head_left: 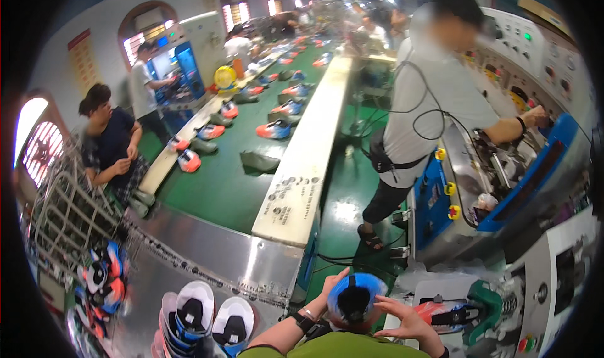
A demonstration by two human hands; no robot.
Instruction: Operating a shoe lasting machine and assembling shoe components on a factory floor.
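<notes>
Close to my body is a blue and orange shoe (375, 287) with a dark opening facing up. My left hand (325, 297) is at its left side and grips it, with some fingers hidden behind the shoe. At the shoe's right edge is my right hand (408, 320), its fingers and thumb spread apart; whether its fingertips touch the shoe I cannot tell. Just right of that hand, a red-orange shoe (433, 312) lies in a machine against a green clamp (488, 309). A dark band and a bracelet sit on my left wrist.
Stacked shoes with white soles (195, 295) stand on the metal table (182, 238) at front left. Beyond it, a green conveyor (239, 188) carries several shoes and grey lasts. A co-worker (409, 106) stands at a blue machine on the right; another person (113, 138) sits left. Cables (352, 257) cross the floor.
</notes>
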